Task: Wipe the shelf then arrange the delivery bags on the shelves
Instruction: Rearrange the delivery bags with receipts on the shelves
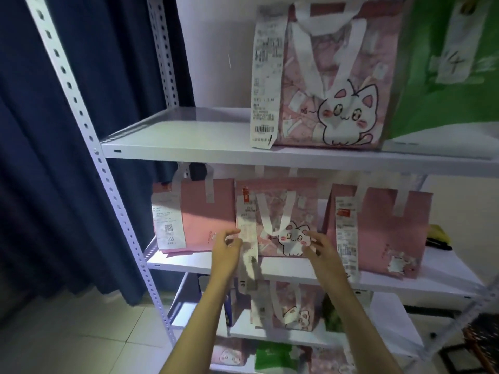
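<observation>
I see both hands up at the middle shelf (291, 269) of a white metal rack. My left hand (225, 251) is at the left edge of the cat bag (278, 220) standing in the middle of that shelf; its fingers are curled and its thumb and fingertips are at the long receipt (247, 238) hanging down the bag's front — it looks like a pinch on the paper, though the blur makes the contact hard to judge. My right hand (322, 251) is at the bag's lower right corner, fingers loosely spread and slightly bent, fingertips touching or just short of the cat drawing; I cannot tell whether it grips anything.

The cat bag stands upright between two plain pink bags: one on the left (199, 214) with a receipt on its front, one on the right (383, 228) also with a receipt. On the shelf above (172, 147), a larger cat bag (337, 85) stands to the right with a long receipt down its left side, and a green bag (448, 63) stands just beside it. Lower shelves hold more bags, partly hidden by my forearms. A dark blue curtain (54, 157) hangs to the left of the rack.
</observation>
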{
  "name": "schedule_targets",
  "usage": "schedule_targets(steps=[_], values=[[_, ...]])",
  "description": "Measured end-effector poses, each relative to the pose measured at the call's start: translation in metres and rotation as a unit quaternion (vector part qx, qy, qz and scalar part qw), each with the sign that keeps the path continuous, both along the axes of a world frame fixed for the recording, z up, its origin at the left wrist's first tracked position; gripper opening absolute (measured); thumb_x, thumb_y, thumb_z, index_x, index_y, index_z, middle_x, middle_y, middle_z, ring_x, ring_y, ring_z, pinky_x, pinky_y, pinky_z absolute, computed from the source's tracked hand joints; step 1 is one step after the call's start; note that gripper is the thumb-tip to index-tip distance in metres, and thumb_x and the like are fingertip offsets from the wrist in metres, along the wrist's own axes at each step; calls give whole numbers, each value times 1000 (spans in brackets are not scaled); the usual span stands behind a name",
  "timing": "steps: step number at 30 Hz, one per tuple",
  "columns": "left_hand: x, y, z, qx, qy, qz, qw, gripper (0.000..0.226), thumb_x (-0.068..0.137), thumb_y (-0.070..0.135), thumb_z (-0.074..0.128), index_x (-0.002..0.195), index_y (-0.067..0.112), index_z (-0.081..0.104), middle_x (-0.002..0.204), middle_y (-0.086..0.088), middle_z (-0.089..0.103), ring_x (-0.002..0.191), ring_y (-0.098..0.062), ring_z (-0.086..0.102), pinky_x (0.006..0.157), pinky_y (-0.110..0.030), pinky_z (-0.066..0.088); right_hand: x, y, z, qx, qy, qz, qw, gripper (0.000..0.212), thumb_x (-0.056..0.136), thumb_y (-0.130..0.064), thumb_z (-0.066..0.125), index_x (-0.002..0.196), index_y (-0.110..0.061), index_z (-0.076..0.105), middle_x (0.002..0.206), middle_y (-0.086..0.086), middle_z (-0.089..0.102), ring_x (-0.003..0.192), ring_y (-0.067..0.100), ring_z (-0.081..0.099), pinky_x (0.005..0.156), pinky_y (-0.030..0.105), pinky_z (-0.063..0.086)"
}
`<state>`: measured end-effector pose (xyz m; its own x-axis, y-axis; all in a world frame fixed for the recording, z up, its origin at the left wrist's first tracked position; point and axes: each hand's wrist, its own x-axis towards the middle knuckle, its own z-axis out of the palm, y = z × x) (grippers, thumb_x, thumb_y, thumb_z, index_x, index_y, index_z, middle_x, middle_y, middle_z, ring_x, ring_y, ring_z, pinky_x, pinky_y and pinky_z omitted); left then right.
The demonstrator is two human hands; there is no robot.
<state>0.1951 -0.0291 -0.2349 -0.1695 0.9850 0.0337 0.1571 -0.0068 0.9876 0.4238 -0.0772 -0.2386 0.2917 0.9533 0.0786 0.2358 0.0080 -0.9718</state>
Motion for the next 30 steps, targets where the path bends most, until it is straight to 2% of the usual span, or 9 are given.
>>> schedule_targets(steps=[3,6,11,13,16,19,22,26,30], values=[[7,24,5,28,36,-4,999,20,97,8,60,116,12,66,123,-1,62,119,-20,56,100,-33,48,6,26,9,17,-5,-5,1000,36,95,-16,69,125,-33,60,134,-9,51,121,10,50,96,24,41],[15,39,6,35,44,-5,998,18,97,8,61,114,11,66,119,0,63,114,-19,57,85,-20,44,11,42,13,19,-15,-18,1000,36,93,-17,70,126,-28,61,138,-3,53,128,16,52,110,40,44],[24,54,6,9,15,12,1000,16,98,8,62,114,7,65,126,-8,63,117,-25,59,103,-43,49,16,58,15,26,-33,-2,999,36,91,-7,69,124,-19,63,134,3,57,124,21,56,110,45,46],[25,58,4,11,8,13,1000,15,98,6,61,113,5,65,122,-6,65,117,-26,60,102,-41,50,19,63,15,16,-15,1,1000,39,90,-1,67,127,-12,63,135,7,58,125,23,57,109,45,48],[27,58,5,19,2,16,1000,14,98,5,61,111,7,66,113,0,67,113,-24,62,93,-31,48,23,63,14,2,12,-6,1000,42,91,-1,65,131,-15,62,137,5,59,125,21,57,105,39,50],[27,54,6,20,-14,36,999,12,97,9,63,109,11,68,116,1,68,111,-21,62,98,-38,51,24,58,13,13,24,-22,999,41,94,-9,67,132,-22,60,133,-3,61,119,15,60,99,34,52],[23,47,6,36,-30,53,998,10,98,11,64,104,17,69,112,5,70,106,-13,64,95,-36,51,25,53,10,22,42,-39,998,40,94,-11,68,126,-33,61,135,-7,59,117,11,62,100,40,55],[19,32,4,69,-30,58,995,13,97,6,61,100,14,70,106,10,71,101,-3,64,88,-24,50,23,40,7,35,65,-38,997,39,95,-6,65,129,-26,63,139,-3,58,122,23,62,103,48,54],[13,11,4,90,-33,39,995,18,98,0,58,98,13,71,100,14,71,96,2,66,85,-17,50,16,21,3,33,79,-38,996,41,97,-5,62,129,-30,63,137,2,63,122,27,62,101,51,55]])
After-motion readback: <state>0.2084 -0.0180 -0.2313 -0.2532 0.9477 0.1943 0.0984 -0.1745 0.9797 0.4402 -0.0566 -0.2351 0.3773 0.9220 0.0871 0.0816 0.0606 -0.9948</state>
